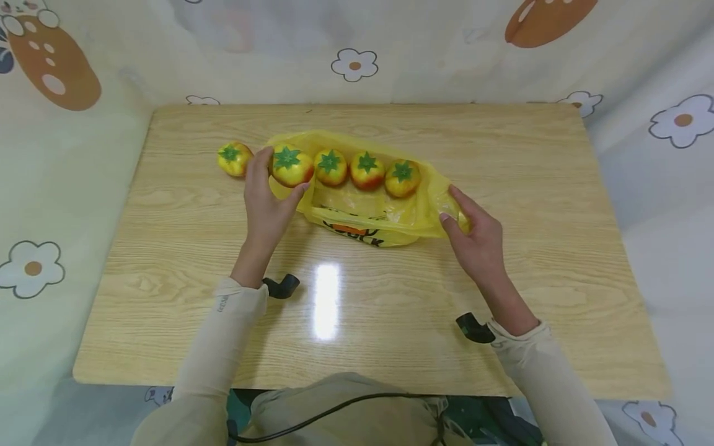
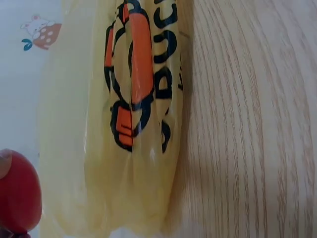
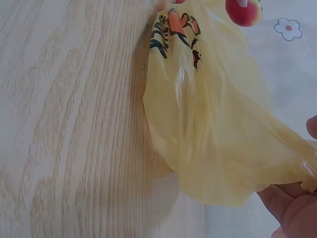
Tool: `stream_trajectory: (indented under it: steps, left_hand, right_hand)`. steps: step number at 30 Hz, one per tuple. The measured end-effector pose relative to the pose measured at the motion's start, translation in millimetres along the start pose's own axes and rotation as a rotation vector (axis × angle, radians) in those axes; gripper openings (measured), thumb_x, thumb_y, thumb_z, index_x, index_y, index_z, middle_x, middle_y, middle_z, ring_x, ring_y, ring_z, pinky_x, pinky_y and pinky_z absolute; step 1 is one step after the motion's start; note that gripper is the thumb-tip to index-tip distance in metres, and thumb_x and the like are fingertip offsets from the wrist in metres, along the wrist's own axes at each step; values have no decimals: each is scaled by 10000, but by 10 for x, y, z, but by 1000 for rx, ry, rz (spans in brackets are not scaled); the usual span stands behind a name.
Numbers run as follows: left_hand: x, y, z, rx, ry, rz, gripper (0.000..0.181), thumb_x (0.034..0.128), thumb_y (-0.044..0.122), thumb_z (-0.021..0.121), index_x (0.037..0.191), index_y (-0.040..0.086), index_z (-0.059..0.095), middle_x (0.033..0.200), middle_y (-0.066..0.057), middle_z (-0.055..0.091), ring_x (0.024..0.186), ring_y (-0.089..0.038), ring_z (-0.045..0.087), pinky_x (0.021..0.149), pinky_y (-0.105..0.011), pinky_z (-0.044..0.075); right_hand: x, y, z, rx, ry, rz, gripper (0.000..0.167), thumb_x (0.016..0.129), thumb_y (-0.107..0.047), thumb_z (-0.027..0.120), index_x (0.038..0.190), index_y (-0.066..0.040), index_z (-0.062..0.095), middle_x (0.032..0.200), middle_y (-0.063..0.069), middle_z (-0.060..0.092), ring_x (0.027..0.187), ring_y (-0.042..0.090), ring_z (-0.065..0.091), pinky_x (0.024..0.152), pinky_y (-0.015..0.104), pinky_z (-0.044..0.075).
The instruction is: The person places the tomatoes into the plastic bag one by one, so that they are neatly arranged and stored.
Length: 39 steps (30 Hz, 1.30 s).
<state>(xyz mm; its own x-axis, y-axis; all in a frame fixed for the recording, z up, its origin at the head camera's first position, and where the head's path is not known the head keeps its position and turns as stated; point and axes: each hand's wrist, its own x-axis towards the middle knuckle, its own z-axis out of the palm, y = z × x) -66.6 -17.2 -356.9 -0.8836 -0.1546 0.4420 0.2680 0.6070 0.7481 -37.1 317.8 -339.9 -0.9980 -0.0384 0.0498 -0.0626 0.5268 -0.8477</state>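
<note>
A yellow plastic bag (image 1: pixel 348 201) with black and orange print lies with its mouth spread open on the table. Inside it, along the far side, three yellow-red fruits (image 1: pixel 367 170) with green star-shaped tops sit in a row. My left hand (image 1: pixel 266 207) grips a similar fruit (image 1: pixel 292 166) between thumb and fingers, above the bag's left end; its red underside shows in the right wrist view. Pinched in my right hand (image 1: pixel 481 244) is the bag's right edge, stretched outward in the right wrist view. Another fruit (image 1: pixel 233 158) lies on the table left of the bag.
The wooden table (image 1: pixel 184 334) has a bright light reflection near its front middle. Pale patterned cloth (image 1: pixel 435 56) surrounds it at the back and sides. A black cable (image 1: pixel 334 406) crosses my lap below the front edge.
</note>
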Motion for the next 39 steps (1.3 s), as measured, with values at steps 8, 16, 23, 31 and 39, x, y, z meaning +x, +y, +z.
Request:
stream_trajectory:
  steps: [8,16,23,31,39]
  left_hand:
    - [-27,38,83,-8,-47,17,711,814,120,800,1380,-94,426,1380,-245,474,1245,-333,478,1051,-389,419]
    - [-88,24,189,-15,-98,-1,728,806,122,807,1386,-86,420,1384,-226,468,1240,-315,467,1045,-375,417]
    - [-130,-49,256,3,-114,24,736,809,142,808,1388,-83,414,1390,-236,458,1301,-328,442,1115,-366,361]
    - [-143,-97,291,14,-144,-6,736,806,149,812,1385,-80,419,1388,-235,463,1320,-332,434,1145,-373,325]
    - [-176,-122,334,60,-206,6,750,831,143,788,1416,-79,376,1405,-246,422,1335,-347,414,1140,-390,342]
  right_hand:
    - [-10,-6,6,-6,-12,28,499,955,-104,606,1440,-84,490,1478,92,474,1396,244,401,1136,452,332]
    - [-9,10,10,4,-12,26,502,950,-88,607,1438,-78,491,1479,101,471,1391,237,407,1124,453,346]
    - [-4,23,17,-5,-20,34,507,954,-97,604,1445,-83,482,1489,98,459,1400,236,393,1133,448,335]
    - [-7,47,40,-9,-15,17,504,953,-94,605,1442,-79,484,1481,110,465,1395,249,402,1129,453,340]
    - [-12,67,50,-27,-14,17,507,954,-107,603,1444,-70,479,1479,122,466,1391,265,407,1123,464,344]
